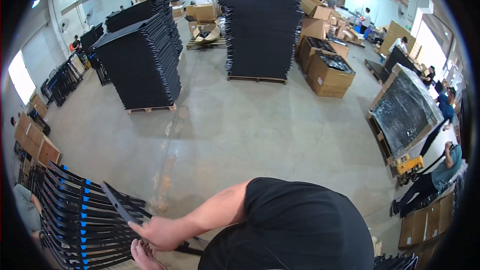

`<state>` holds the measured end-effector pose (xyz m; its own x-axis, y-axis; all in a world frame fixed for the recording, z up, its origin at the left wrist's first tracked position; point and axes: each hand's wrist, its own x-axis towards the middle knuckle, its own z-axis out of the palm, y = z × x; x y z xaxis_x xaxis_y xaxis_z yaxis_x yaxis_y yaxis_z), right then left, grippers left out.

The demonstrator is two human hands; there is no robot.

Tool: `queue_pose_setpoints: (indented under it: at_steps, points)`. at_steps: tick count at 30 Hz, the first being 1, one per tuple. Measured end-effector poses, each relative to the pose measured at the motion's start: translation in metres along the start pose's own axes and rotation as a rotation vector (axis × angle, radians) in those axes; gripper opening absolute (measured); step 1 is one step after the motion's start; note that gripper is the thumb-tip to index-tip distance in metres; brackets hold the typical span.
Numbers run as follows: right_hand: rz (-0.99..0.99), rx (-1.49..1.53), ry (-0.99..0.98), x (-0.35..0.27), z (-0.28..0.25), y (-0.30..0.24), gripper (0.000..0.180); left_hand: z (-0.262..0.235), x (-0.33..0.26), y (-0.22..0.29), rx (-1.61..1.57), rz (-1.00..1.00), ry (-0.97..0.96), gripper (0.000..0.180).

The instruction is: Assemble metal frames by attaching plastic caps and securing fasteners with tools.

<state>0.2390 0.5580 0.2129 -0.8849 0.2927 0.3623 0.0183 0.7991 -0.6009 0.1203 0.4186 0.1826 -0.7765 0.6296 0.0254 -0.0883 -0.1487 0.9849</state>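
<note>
My right arm reaches across to the lower left. At its end my right hand (161, 232) is closed on a flat black metal bar (116, 202), whose free end points up and to the left. Just below it my left hand (142, 256) shows only in part, its fingers curled; what lies in them is hidden. Beside both hands stands a row of curved black bars (82, 220), laid parallel, several of them carrying small blue pieces. Another dark bar (192, 251) shows behind my right wrist.
Tall stacks of black panels (135, 65) (260, 35) stand on pallets ahead. Cardboard boxes (330, 75) sit farther right. A wrapped crate (405, 115) rests by a yellow pallet jack (410, 164), with a person (440, 170) nearby. Another person (25, 205) is at the left edge.
</note>
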Motion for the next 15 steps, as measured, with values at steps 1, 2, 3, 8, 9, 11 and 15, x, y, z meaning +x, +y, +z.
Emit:
queue_pose_setpoints:
  at_steps: [1,2,3,8,9,11,15]
  points:
    - [-0.023,0.027,-0.061,0.01,-0.003,0.004,0.09,0.006,0.004,0.011,0.073,-0.066,-0.043,0.051]
    - [-0.087,0.069,-0.122,0.02,-0.001,0.015,0.093,0.014,0.013,0.017,0.093,-0.061,-0.032,0.051]
    - [-0.132,0.135,-0.175,0.026,-0.002,0.02,0.084,0.019,0.019,0.023,0.182,-0.08,-0.028,0.051]
    - [-0.459,0.138,-0.51,0.081,0.004,0.038,0.059,0.057,0.026,0.048,0.722,-0.183,0.349,0.059]
    - [-0.505,0.075,-0.771,0.096,0.017,0.039,0.076,0.066,0.021,0.054,0.727,-0.186,0.361,0.059]
    - [-0.464,0.177,-0.977,0.096,-0.016,0.043,0.092,0.082,0.007,0.065,0.863,-0.108,0.551,0.04]
    - [-0.422,0.543,-0.684,0.067,-0.003,0.067,0.086,-0.001,-0.002,0.025,1.259,0.177,0.591,0.04]
